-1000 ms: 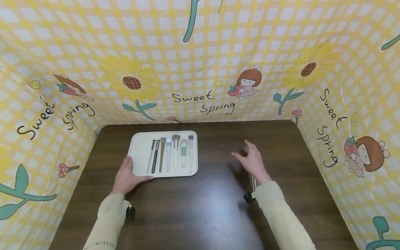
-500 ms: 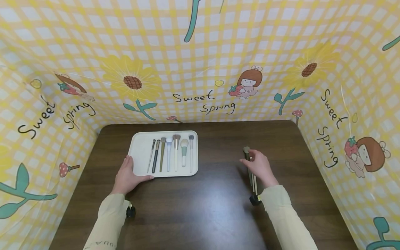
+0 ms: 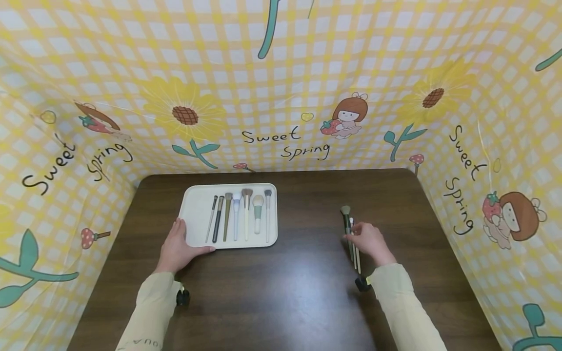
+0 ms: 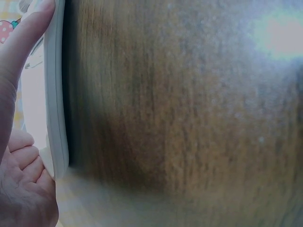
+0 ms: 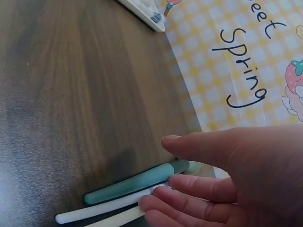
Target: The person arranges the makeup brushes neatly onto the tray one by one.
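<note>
At the left, my left hand (image 3: 177, 251) holds the near-left corner of a white tray (image 3: 195, 214). Its thumb lies along the near rim and its fingers bend at the left side. Several makeup brushes (image 3: 236, 222) lie in a row inside the tray. On the right, my right hand (image 3: 371, 242) is over a few loose makeup brushes on the table. In the right wrist view, the thumb stands apart above a green-handled brush (image 5: 130, 183), while the fingers touch a white-handled brush (image 5: 102, 208). Beside these lies a cream-handled brush (image 5: 120, 218); part of it is hidden.
A dark wooden table (image 3: 281, 302) carries everything. Yellow checked cloth (image 3: 281, 97) with printed flowers and lettering rises behind it and on both sides. Black wrist cameras (image 3: 362, 283) sit at both cuffs.
My right hand has moved back toward me and slightly right along the loose brushes, uncovering the green brush's head. Its thumb and fingers have drawn closer together. The left hand and tray stay put.
</note>
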`<control>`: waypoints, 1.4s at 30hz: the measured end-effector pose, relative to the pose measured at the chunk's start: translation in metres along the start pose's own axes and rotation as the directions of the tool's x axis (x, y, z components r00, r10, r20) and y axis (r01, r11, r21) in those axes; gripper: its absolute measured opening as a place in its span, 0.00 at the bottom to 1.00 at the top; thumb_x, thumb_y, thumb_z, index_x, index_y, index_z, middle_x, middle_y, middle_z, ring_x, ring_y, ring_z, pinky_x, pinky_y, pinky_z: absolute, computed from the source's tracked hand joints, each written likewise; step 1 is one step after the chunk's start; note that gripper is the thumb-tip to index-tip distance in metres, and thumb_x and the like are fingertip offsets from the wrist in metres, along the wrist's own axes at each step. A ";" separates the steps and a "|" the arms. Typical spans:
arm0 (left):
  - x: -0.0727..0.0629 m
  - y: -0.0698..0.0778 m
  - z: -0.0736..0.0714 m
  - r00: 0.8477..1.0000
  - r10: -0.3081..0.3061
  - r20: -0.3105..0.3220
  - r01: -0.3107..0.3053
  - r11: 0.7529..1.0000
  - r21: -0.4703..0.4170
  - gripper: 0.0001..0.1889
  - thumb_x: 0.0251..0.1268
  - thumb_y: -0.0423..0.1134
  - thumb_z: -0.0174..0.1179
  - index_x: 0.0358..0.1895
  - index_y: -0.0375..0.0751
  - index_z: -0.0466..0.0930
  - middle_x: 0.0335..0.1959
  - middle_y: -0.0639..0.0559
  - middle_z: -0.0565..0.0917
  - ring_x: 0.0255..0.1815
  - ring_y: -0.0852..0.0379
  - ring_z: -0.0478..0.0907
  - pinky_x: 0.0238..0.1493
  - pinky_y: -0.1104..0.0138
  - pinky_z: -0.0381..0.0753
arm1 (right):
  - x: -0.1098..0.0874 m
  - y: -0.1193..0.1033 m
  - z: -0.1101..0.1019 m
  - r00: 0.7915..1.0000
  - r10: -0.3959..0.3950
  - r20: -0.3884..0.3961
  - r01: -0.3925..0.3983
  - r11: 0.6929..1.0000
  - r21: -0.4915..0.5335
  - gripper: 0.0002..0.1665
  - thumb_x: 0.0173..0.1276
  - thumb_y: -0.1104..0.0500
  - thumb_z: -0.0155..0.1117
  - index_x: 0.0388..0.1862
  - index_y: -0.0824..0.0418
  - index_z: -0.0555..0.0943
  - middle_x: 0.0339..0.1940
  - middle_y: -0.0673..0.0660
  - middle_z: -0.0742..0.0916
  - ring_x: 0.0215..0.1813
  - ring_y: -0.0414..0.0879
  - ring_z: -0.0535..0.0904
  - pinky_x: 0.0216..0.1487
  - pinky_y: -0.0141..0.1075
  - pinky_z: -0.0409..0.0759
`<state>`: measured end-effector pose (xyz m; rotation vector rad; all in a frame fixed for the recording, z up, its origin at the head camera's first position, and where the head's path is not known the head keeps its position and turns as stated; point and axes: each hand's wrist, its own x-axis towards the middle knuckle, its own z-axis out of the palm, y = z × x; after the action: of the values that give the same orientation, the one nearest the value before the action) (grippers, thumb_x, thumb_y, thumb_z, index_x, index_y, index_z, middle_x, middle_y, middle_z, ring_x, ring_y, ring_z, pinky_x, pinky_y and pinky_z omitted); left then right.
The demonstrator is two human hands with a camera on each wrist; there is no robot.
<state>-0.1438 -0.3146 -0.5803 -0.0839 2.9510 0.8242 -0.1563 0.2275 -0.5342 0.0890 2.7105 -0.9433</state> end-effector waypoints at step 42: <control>0.002 -0.002 0.001 1.000 -0.011 0.005 0.011 1.000 0.000 0.80 0.36 0.77 0.73 0.77 0.18 0.41 0.78 0.21 0.42 0.80 0.29 0.41 0.73 0.37 0.51 | -0.002 -0.007 0.021 0.980 0.182 0.080 -0.186 0.981 0.045 0.13 0.65 0.59 0.74 0.27 0.65 0.80 0.18 0.56 0.85 0.19 0.46 0.83 0.24 0.36 0.84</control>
<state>-0.1454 -0.3159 -0.5818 -0.0979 2.9427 0.8213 -0.1505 0.2088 -0.5452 0.3029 2.5559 -0.9429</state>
